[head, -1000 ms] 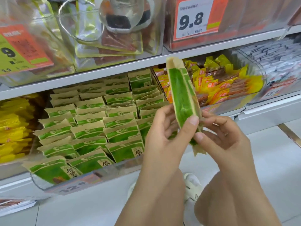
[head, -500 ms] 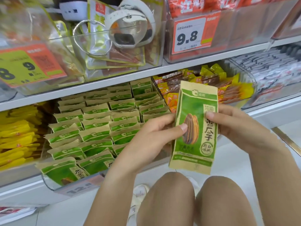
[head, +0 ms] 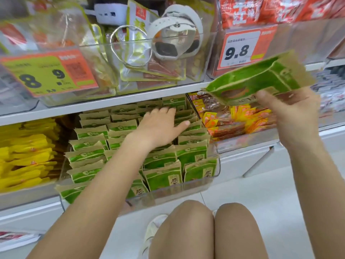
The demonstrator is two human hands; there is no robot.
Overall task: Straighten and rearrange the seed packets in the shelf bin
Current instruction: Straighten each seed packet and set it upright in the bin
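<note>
A clear plastic shelf bin [head: 209, 186] holds several rows of green and tan seed packets [head: 160, 178] standing upright. My left hand [head: 158, 128] reaches deep into the bin, fingers spread flat on the tops of the packets in the back rows. To the right and above the bin, my right hand [head: 291, 113] pinches one loose seed packet [head: 257, 81] by its lower edge, tilted nearly flat and blurred. My left forearm hides part of the middle rows.
Yellow packets [head: 24, 152] fill the bin on the left, orange and yellow snack packs [head: 240, 118] the bin on the right. The shelf above [head: 112, 101] carries clear bins with price tags [head: 240, 49]. My knees [head: 211, 230] are below, over a white floor.
My left hand let go of the loose packet and went into the bin onto the back rows. My right hand carried the packet up and right, tilting it flat.
</note>
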